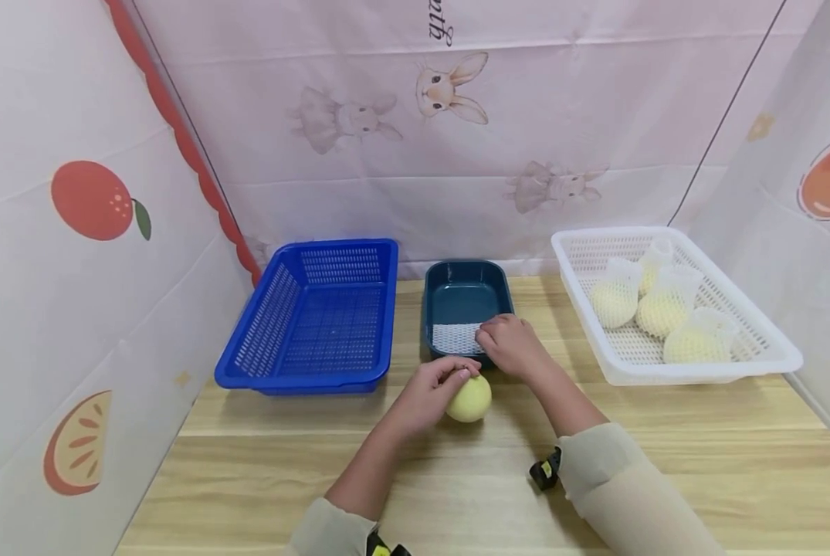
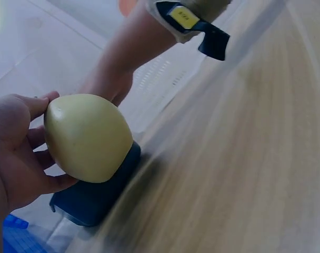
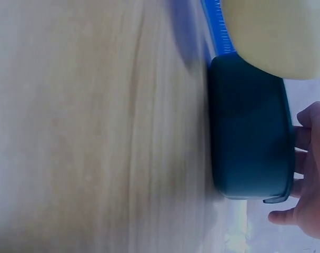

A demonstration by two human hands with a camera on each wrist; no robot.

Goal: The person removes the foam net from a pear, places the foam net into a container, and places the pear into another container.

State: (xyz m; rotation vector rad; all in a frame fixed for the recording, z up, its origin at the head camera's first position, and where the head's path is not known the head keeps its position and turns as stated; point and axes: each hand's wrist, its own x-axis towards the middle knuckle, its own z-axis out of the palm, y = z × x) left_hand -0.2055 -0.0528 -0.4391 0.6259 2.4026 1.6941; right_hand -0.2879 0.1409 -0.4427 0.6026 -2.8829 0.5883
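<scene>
My left hand (image 1: 434, 390) grips a round, pale yellow fruit (image 1: 470, 399) just in front of a dark teal tray (image 1: 466, 269). Up close in the left wrist view, thumb and fingers curl around one side of the fruit (image 2: 89, 138), whose skin is bare and smooth. A white foam net (image 1: 456, 338) lies in the near part of the tray. Over the tray's near right corner, my right hand (image 1: 513, 345) reaches in with its fingertips at the net. The right wrist view shows its fingers spread, some of them hidden behind the tray wall (image 3: 252, 132).
On the left stands a blue plastic basket (image 1: 331, 332) with slotted walls. A white basket (image 1: 616, 371) on the right contains several pale yellow fruits in foam nets (image 1: 663, 309). All stand on a wood-grain table (image 1: 262, 471), with printed cloth walls (image 1: 359, 201) behind and beside.
</scene>
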